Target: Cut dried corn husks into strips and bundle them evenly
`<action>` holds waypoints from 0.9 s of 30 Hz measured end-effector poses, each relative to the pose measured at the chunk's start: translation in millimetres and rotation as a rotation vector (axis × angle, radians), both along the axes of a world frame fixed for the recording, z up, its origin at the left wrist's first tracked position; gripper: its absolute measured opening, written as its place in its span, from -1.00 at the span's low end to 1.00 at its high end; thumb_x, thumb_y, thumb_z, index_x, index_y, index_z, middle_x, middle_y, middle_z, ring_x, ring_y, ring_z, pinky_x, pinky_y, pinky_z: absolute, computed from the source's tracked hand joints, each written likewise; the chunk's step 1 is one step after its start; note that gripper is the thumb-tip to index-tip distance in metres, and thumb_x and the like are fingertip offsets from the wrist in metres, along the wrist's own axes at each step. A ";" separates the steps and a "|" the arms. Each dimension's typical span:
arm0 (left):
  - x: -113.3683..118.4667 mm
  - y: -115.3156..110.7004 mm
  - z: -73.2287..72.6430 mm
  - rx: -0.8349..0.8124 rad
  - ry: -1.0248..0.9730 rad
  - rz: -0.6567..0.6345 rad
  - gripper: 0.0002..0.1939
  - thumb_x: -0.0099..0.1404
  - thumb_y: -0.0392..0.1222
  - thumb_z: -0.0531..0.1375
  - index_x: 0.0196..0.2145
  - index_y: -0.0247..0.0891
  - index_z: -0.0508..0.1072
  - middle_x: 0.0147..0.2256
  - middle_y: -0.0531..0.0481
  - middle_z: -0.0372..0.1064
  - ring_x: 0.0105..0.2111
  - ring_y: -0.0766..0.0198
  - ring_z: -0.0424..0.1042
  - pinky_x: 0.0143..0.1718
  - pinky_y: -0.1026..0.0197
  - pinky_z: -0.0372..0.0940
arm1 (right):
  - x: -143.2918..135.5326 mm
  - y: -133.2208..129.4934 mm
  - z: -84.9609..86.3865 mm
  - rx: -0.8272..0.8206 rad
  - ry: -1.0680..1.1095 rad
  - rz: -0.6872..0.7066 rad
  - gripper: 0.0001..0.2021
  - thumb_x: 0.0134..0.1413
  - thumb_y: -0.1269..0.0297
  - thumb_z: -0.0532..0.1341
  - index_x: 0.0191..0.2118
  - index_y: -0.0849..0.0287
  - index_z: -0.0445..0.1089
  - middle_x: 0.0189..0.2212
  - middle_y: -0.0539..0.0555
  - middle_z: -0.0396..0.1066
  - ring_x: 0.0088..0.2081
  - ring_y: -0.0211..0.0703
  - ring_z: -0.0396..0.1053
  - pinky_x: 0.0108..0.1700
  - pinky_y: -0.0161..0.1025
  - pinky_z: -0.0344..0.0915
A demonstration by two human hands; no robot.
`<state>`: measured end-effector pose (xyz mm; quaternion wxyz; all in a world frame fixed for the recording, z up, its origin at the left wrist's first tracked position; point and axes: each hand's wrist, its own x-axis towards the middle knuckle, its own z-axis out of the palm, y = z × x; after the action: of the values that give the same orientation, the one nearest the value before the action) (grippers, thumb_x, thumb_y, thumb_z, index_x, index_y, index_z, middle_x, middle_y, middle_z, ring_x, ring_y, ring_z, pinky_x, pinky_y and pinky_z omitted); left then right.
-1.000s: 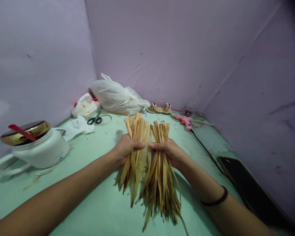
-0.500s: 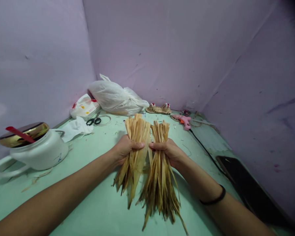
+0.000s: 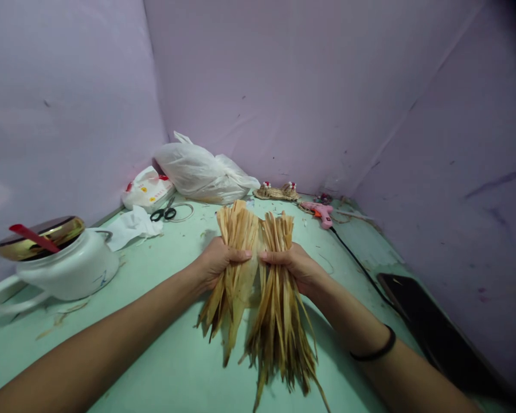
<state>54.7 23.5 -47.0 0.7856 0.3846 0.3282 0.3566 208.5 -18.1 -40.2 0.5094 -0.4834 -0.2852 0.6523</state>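
My left hand [image 3: 218,259] grips a bundle of dried husk strips [image 3: 236,281], its thumb laid across the front. The strips are pale at the top and browner toward the ragged lower ends. A second, longer bundle of dried husk strips [image 3: 281,310] is in the closed grasp of my right hand [image 3: 296,265], also with the thumb across it. Both bundles stand roughly upright side by side over the pale green table [image 3: 172,355], with the thumb tips close together between them. The fingers behind the bundles are hidden.
On the left stands a white mug [image 3: 75,269] with a gold lid [image 3: 47,232]. Farther back are scissors [image 3: 163,214], a tissue pack [image 3: 148,189] and a white plastic bag [image 3: 202,172]. A pink glue gun [image 3: 320,212] with a black cord lies right, beyond a dark phone [image 3: 425,315].
The two bundles have moved very slightly apart at their lower ends. Both hands keep their hold, and the view has shifted a little.
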 end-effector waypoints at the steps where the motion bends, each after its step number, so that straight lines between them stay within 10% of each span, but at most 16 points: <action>1: -0.1 -0.1 -0.1 0.002 -0.006 -0.008 -0.46 -0.26 -0.42 0.35 -0.21 -0.48 0.45 -0.38 -0.23 0.50 -0.37 -0.01 0.48 -0.24 -0.05 0.36 | 0.6 0.3 -0.7 -0.007 -0.004 -0.024 -0.64 -0.49 0.48 0.37 -0.37 0.30 0.40 -0.55 0.08 0.47 -0.53 -0.12 0.41 -0.37 -0.14 0.38; 17: -1.0 -2.7 0.5 0.031 -0.062 -0.052 -0.48 -0.24 -0.36 0.37 -0.22 -0.47 0.48 -0.41 -0.24 0.50 -0.37 -0.03 0.48 -0.22 -0.08 0.33 | 6.4 4.1 -6.6 0.041 0.024 0.021 -0.80 -0.46 0.39 0.38 -0.64 0.30 0.34 -0.72 -0.01 0.32 -0.65 -0.34 0.24 -0.53 -0.35 0.21; 27: 2.7 -6.9 -1.2 0.079 -0.180 -0.082 -0.45 -0.22 -0.35 0.38 -0.18 -0.45 0.48 -0.41 -0.24 0.50 -0.39 0.00 0.48 -0.26 -0.02 0.34 | -2.1 1.1 -11.4 0.095 0.095 0.061 -0.60 -0.48 0.43 0.37 -0.32 0.33 0.43 -0.58 0.08 0.44 -0.52 -0.12 0.39 -0.36 -0.16 0.32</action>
<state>57.4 16.6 -48.2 0.8101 0.3946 0.2259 0.3701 206.3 -17.0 -51.7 0.5248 -0.4182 -0.3058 0.6754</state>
